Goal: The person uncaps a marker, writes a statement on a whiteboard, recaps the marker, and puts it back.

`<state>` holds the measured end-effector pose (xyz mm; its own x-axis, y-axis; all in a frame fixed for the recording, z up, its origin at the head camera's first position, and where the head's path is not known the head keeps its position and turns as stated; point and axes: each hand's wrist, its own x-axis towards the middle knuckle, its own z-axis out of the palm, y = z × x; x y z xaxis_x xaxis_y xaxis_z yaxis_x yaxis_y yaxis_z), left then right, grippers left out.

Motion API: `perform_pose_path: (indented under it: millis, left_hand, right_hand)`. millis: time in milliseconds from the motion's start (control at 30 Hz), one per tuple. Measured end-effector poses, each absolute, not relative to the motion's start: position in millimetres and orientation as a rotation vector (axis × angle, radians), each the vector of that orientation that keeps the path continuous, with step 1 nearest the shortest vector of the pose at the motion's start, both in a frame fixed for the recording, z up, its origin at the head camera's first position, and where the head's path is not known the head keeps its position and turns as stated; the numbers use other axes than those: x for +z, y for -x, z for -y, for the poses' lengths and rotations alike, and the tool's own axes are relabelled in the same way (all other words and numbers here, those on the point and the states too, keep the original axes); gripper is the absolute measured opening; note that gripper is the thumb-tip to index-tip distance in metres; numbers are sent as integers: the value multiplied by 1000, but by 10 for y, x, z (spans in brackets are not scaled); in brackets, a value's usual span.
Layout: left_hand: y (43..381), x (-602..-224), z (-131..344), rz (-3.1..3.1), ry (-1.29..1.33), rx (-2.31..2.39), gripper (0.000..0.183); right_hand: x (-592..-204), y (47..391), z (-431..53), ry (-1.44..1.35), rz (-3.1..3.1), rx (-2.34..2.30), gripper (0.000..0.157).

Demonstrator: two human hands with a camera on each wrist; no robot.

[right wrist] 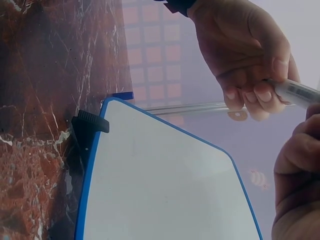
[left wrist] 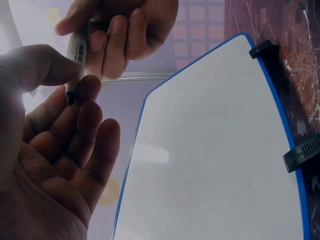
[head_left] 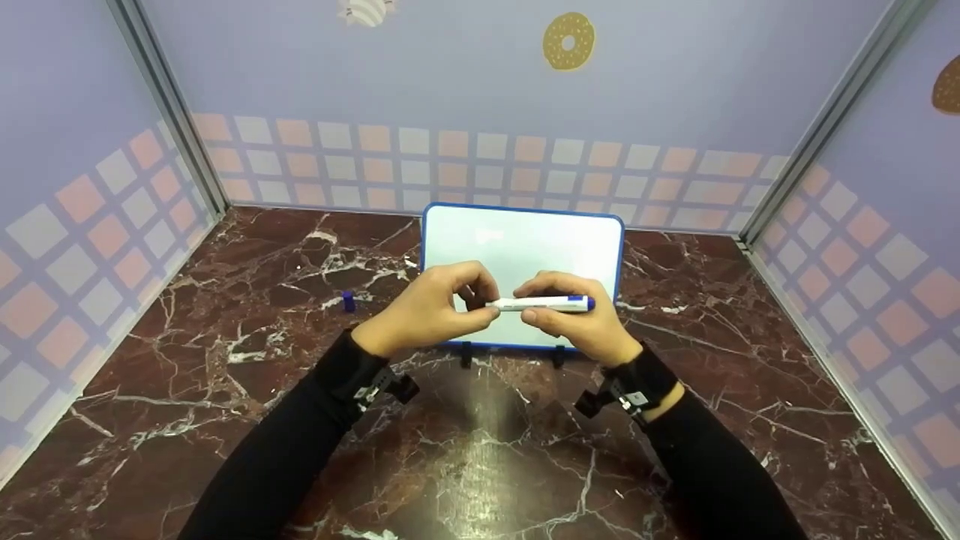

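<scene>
A white marker [head_left: 551, 303] with a blue end lies level between my two hands, in front of the whiteboard [head_left: 525, 240]. Its cap is off; the dark tip [left wrist: 71, 98] shows in the left wrist view. My left hand [head_left: 439, 304] pinches the marker near that tip between thumb and fingertips. Toward the blue end, my right hand [head_left: 574, 307] grips the barrel between thumb and fingers. A blue cap [head_left: 349, 301] stands on the table left of the left hand, and also shows in the right wrist view past the board's corner.
The blue-framed whiteboard leans back on two black feet [head_left: 559, 356] on the dark red marbled table [head_left: 480, 450]. Purple walls [head_left: 480, 82] with checkered bands enclose the table at the back and both sides, with metal posts [head_left: 832, 112] at the corners.
</scene>
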<state>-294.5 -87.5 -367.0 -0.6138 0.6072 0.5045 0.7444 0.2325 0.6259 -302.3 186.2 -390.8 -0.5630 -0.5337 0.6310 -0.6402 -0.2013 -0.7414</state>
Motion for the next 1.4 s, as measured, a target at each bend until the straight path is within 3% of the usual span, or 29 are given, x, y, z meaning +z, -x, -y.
perform_pose_path:
  millis: [1400]
  left_hand:
    - [2924,-3717,780,2260,1358,-1358,6]
  right_hand:
    - [-3937,3029,-1819,-1407,1925,1956,16]
